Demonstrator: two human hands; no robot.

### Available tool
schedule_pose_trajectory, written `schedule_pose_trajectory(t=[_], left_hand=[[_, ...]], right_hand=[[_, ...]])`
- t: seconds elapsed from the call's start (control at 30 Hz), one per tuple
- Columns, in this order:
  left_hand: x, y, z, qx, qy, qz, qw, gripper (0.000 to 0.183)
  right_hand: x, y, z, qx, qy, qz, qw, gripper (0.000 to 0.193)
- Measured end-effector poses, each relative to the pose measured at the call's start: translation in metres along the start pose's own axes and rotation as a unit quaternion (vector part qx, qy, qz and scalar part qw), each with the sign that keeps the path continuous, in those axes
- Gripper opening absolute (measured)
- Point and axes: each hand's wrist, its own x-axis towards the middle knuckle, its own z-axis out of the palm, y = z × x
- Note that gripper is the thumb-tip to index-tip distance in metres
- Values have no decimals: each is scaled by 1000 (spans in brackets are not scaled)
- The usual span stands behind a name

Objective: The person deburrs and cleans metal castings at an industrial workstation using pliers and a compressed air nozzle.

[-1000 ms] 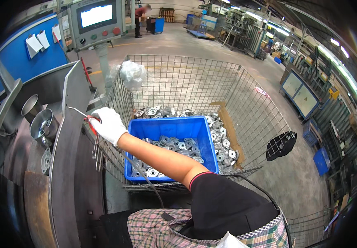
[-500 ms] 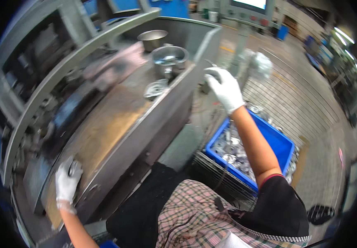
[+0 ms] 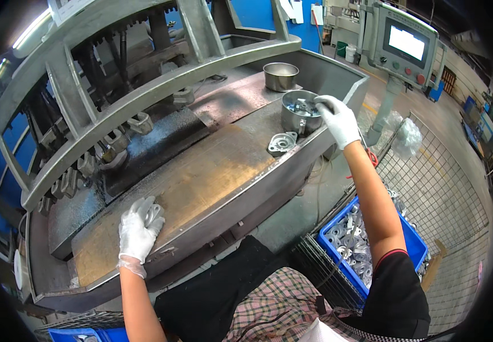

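Note:
My left hand (image 3: 137,231), in a white glove, rests low over the brown work surface (image 3: 201,176) with its fingers closed around a small grey metal casting (image 3: 153,214). My right hand (image 3: 339,121), also gloved, is at the right rim of a steel mug (image 3: 302,121) that holds small shiny pieces. Its fingers are curled together over the mug; whatever they pinch is too small to make out. Beside the mug's handle lies a flat metal casting with holes (image 3: 282,143). A second steel bowl (image 3: 280,77) stands behind the mug.
A machine frame with a curved grey bar (image 3: 161,94) arches over the far side. At right, a blue crate (image 3: 420,242) of metal castings sits in a wire cage (image 3: 457,188). A control panel (image 3: 403,45) stands beyond the trough's grey wall (image 3: 258,188).
The view has swung, so the trough and machine sit further right and show more fully. My right hand has come from outside the trough wall to the mug. My left hand still holds the casting.

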Motion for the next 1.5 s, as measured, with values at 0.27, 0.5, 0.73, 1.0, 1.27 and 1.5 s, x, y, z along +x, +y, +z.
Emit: schedule_pose_trajectory(t=[0.27,0.5,0.73,1.0,1.27,1.5], left_hand=[[0,4,-1,9,0,-15,1000,54],[0,2,0,2,7,-18,1000,55],[1,2,-1,-3,-1,-20,1000,56],[2,4,-2,0,-6,-26,1000,55],[1,5,-2,-9,-15,-36,999,56],[0,4,-1,-11,-13,-39,999,56]], right_hand=[[28,20,-1,-24,-68,89,993,27],[38,12,31,76,-98,89,988,26],[38,-2,50,94,-72,52,992,18],[40,-9,43,224,-155,152,950,18],[44,-5,35,139,-128,120,975,19],[45,-21,19,149,-80,103,980,21]])
